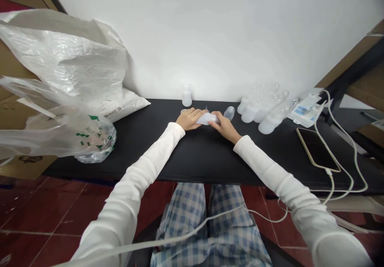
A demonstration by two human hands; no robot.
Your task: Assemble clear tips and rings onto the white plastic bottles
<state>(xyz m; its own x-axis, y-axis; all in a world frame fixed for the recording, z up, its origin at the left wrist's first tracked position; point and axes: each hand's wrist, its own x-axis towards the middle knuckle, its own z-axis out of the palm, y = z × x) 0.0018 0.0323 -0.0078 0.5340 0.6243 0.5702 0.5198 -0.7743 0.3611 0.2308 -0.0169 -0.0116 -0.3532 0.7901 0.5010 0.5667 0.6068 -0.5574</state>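
Note:
A translucent white plastic bottle (205, 118) lies on its side between my hands, low over the black table. My left hand (189, 119) is closed over its base end, fingers laid across the top. At the other end, my right hand (227, 127) grips the clear neck part between thumb and fingers. Just beyond the right hand rests a loose clear plastic cap (229, 112). Behind the left hand, another white bottle (187, 97) stands upright by the wall. Small clear pieces show partly behind my fingers; I cannot make them out.
Several white bottles with clear tops (267, 109) lie clustered at right. Beyond them are a white power strip (307, 109), a phone (318, 149) and loose white cables. A large white sack (78, 59) and a clear plastic bag (93, 135) occupy the left. One cable crosses my lap.

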